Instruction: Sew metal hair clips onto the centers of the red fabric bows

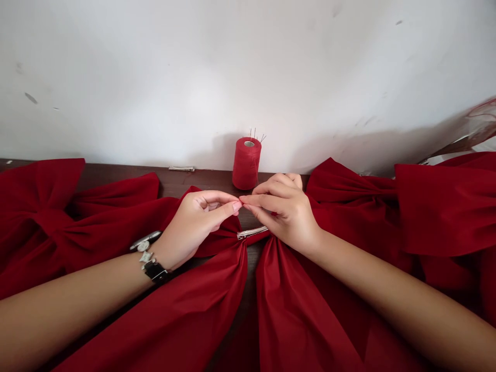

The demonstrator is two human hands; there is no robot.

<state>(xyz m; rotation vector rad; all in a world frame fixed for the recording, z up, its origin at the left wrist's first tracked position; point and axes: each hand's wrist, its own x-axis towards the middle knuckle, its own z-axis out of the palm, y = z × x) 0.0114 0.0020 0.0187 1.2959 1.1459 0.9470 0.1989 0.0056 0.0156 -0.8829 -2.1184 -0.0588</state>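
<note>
My left hand [197, 222], with a watch on its wrist, and my right hand [284, 209] meet fingertip to fingertip over the gathered middle of a red fabric bow [217, 305]. Both pinch something too thin to make out, perhaps a thread or needle. A metal hair clip [251, 232] lies on the bow's centre just below my fingers. Right behind my hands a red thread spool [246, 163] stands upright with pins stuck in its top.
Finished red bows lie on the dark wooden table [116, 174] at the left [42, 217] and right [426, 206]. Another metal clip [181, 168] rests by the white wall [248, 67]. Crumpled clear plastic [480, 124] shows at far right.
</note>
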